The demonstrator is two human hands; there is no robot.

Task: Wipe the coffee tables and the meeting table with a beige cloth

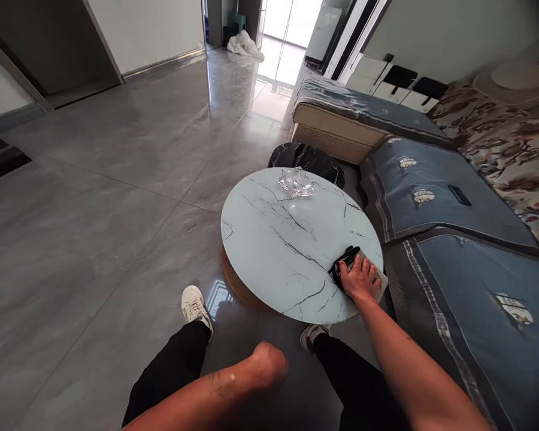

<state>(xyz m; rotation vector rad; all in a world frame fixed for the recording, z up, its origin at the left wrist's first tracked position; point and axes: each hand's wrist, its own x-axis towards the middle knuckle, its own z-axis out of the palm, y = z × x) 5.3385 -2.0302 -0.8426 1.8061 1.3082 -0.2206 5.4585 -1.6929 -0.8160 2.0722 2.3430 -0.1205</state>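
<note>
while spread on a black cloth (344, 266) at the near right of the round marble-look tabletop (269, 245), right hand (358, 278) open, pressing; left hand (267, 365) a closed fist, apparently empty, off the table; glass ashtray (296, 182) untouched at far edge.

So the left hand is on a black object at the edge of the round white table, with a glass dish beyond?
No: the head view shows the right hand, not the left, on the black object at the edge of the round white table; the glass dish lies beyond.

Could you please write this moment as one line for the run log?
right hand: on black object, near edge of round marble-pattern tabletop | left hand: closed fist, off table | glass ashtray: on far side
</note>
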